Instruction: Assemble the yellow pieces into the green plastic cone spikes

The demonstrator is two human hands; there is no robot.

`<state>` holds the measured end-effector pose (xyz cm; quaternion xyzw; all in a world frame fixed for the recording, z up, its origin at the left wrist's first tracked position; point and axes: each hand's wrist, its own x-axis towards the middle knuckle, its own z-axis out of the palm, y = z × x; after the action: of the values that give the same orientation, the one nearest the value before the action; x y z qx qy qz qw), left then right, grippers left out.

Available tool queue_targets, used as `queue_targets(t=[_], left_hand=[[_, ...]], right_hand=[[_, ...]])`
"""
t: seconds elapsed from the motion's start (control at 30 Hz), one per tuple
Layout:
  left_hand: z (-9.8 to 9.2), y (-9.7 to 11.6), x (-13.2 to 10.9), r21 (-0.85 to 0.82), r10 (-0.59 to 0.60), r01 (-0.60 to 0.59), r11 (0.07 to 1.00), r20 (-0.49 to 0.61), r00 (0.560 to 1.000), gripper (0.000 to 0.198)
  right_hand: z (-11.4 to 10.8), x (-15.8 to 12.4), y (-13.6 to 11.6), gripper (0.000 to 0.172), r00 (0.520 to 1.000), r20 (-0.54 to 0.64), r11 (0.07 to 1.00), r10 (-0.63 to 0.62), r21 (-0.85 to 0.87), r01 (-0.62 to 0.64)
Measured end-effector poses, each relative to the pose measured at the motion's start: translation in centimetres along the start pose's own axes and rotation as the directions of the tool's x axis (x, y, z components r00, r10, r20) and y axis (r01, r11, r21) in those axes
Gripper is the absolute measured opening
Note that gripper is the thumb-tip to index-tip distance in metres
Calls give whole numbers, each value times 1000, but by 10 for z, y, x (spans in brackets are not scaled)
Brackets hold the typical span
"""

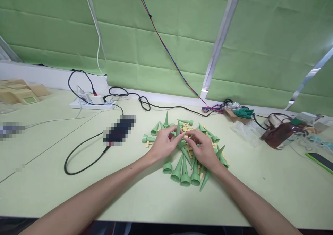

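1. Fingers (pixel 173 135) of left hand (pixel 163 144) closed around one green cone (pixel 178 128), centre frame, tip up.
2. Right hand (pixel 204 150): fingertips pinched on small cream piece (pixel 186 136), touching that cone.
3. Cone pile (pixel 185 174) under and below both hands, on pale table (pixel 145 197).
4. Loose cream pieces (pixel 186 127) just above the hands.
5. Power strip (pixel 92 104), black cable (pixel 78 165): left of centre.

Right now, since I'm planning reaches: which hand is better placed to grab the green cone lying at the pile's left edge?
Probably left. The left hand is just beside that cone; the right hand is over the pile's other side.
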<state>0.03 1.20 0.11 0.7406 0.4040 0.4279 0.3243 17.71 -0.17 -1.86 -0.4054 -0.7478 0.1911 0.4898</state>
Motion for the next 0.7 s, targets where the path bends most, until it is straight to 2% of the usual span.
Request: queue_targets(t=[0.33, 0.7], left_hand=[[0, 2, -1, 85, 54, -52, 995, -26, 998, 24], [1, -1, -1, 88, 54, -53, 995, -8, 999, 25]], right_hand=[[-1, 0, -1, 18, 1000, -1, 1000, 14, -18, -14], [0, 2, 0, 20, 999, 30, 997, 11, -74, -9]])
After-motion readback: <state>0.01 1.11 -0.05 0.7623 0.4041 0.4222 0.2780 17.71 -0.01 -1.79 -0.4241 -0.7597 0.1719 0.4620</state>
